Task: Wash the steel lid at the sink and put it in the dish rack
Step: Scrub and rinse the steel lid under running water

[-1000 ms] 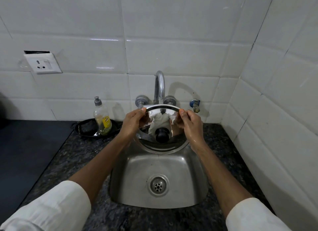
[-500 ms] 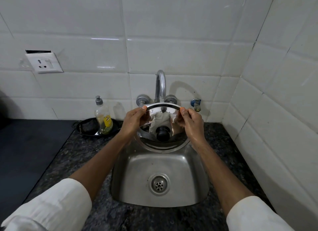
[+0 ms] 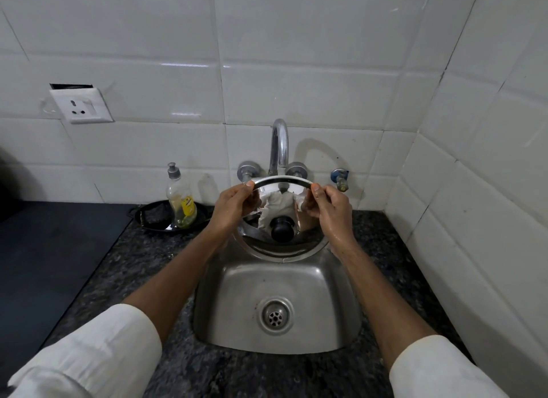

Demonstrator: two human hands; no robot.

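White wall tiles back a speckled granite tabletop (image 3: 124, 282) with a small steel sink (image 3: 323, 314) set into it. Both hands grip the steel lid (image 3: 267, 246) by its upper rim, the left hand (image 3: 234, 211) on the left edge and the right hand (image 3: 332, 212) on the right, holding it tilted above the far end of the basin, black knob (image 3: 282, 232) facing the wearer, just under the faucet (image 3: 279, 144). Compared with a second ago, the lid sits almost exactly where it was; no water is visibly running. Washing therefore seems barely begun or paused. A dish soap bottle (image 3: 180, 200) stands at far left; no dish rack is in view.
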